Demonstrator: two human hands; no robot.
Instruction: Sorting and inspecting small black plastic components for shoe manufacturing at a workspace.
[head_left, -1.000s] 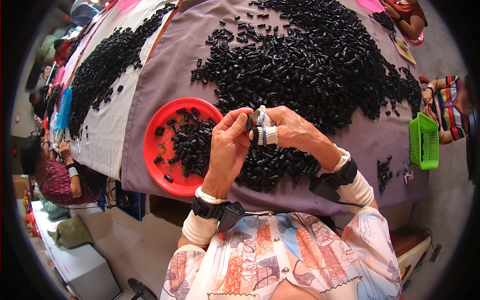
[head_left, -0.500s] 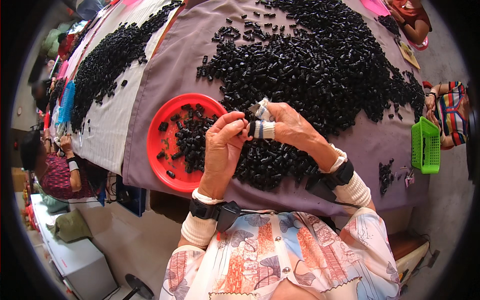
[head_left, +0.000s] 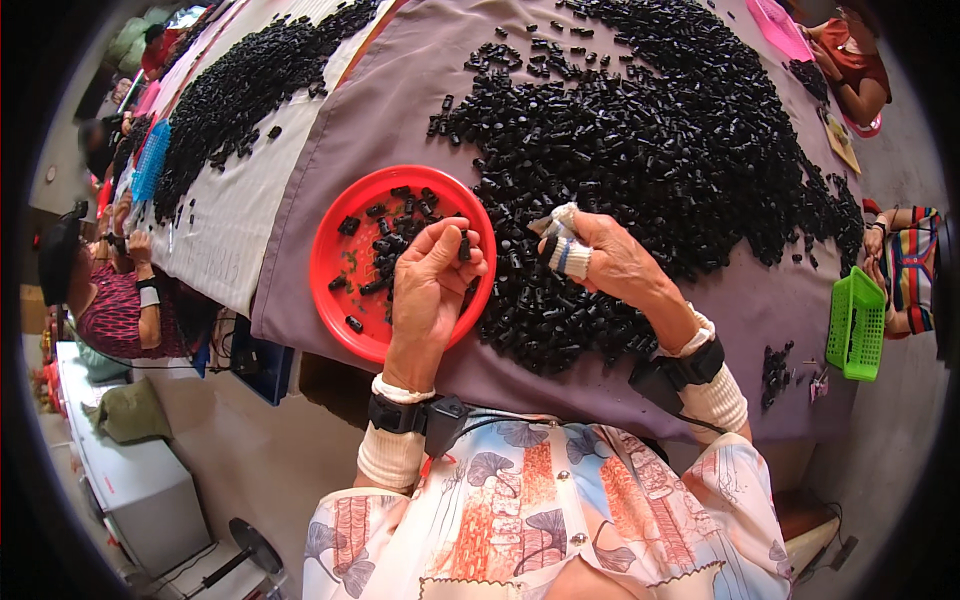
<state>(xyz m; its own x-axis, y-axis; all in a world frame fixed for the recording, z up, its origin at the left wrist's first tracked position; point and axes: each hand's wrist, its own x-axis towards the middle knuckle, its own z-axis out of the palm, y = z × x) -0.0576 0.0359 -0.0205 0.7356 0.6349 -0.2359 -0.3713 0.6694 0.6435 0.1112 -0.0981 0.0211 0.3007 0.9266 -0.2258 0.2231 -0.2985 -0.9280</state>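
Observation:
Over the right side of a round red tray (head_left: 322,290), my left hand (head_left: 425,290) pinches a small black cylindrical part (head_left: 464,247) between thumb and fingers. Loose black parts and some tiny greenish bits lie in that tray. My right hand (head_left: 625,262) is apart from the left, above the near part of a big heap of black cylindrical parts (head_left: 640,160). Its fingers are curled together, and white cloth wraps (head_left: 570,258) with blue stripes cover some of them. Whatever those fingers hold, if anything, is hidden.
A green basket (head_left: 856,325) stands at the right table edge, near a small group of black parts (head_left: 775,375). Co-workers sit at both sides. Another heap (head_left: 250,90) lies on white cloth at the left, beside a blue basket (head_left: 150,160).
My hands were together between tray and heap. The left has drawn back over the tray with the black part; the right has moved away to the right. The whole view has shifted slightly.

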